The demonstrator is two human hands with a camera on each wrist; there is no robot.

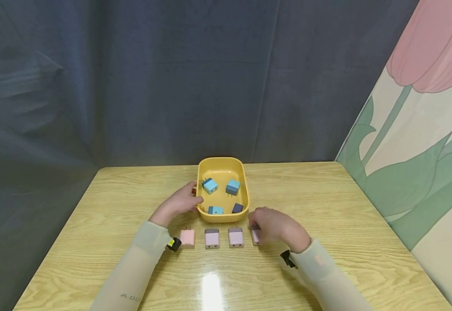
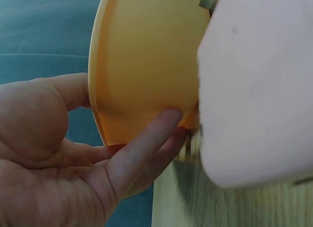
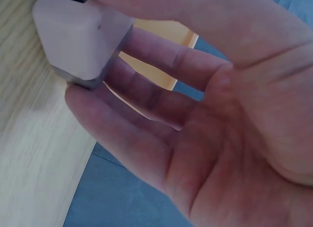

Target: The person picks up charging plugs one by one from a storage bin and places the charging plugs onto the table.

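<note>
A yellow plastic bin [image 1: 219,218] sits at the middle of the table with several blue plug-in chargers [image 1: 210,185] inside. My left hand [image 1: 179,202] holds the bin's left side, thumb at the rim; in the left wrist view, fingers [image 2: 146,144] lie along its wall. Before the bin stand a pink charger [image 1: 187,239] and two lilac chargers [image 1: 212,239] in a row. At the row's right end my right hand [image 1: 274,225] pinches a third lilac charger [image 3: 73,38], fingertips on its grey prong end. Part of it is hidden by the hand in the head view.
The wood-grain table [image 1: 132,190] bears the bin and the row. A dark blue curtain [image 1: 179,86] hangs behind it, and a tulip-patterned cloth [image 1: 416,172] borders the right side. A black strap piece [image 1: 288,259] shows at the right cuff.
</note>
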